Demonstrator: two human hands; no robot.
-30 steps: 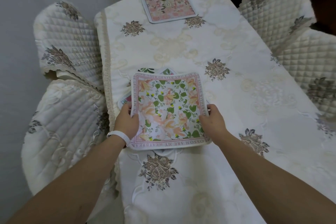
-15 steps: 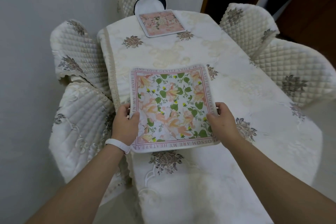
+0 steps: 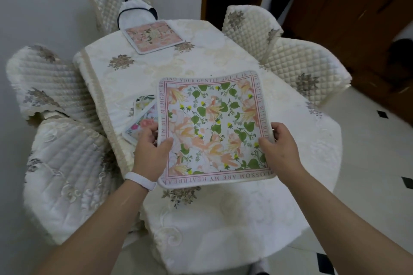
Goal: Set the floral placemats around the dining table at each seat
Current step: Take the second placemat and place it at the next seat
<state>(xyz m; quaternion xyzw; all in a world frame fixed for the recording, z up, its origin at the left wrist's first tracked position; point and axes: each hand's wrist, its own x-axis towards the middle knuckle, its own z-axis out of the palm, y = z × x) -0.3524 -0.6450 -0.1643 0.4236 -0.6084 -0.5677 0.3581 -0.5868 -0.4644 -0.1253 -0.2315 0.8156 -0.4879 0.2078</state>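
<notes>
I hold a square floral placemat [image 3: 214,127] with peach flowers, green leaves and a lettered border, lifted above the table. My left hand [image 3: 150,152] grips its left edge and my right hand [image 3: 279,152] grips its right edge. Under its left side a small stack of other floral placemats [image 3: 143,118] lies on the table's left part, partly hidden. A pink placemat [image 3: 154,35] lies flat at the far end of the dining table [image 3: 201,60], which wears a cream embroidered cloth.
Quilted cream chairs stand around the table: two on the left [image 3: 51,87] [image 3: 64,174], one at the far end [image 3: 116,0] with a white bag [image 3: 136,11] on it, two on the right [image 3: 248,22] [image 3: 306,69]. Dark wooden doors [image 3: 348,6] stand behind.
The held placemat has been lifted off the stack and carried to the right, uncovering the placemats beneath. My view has pulled back and swung right.
</notes>
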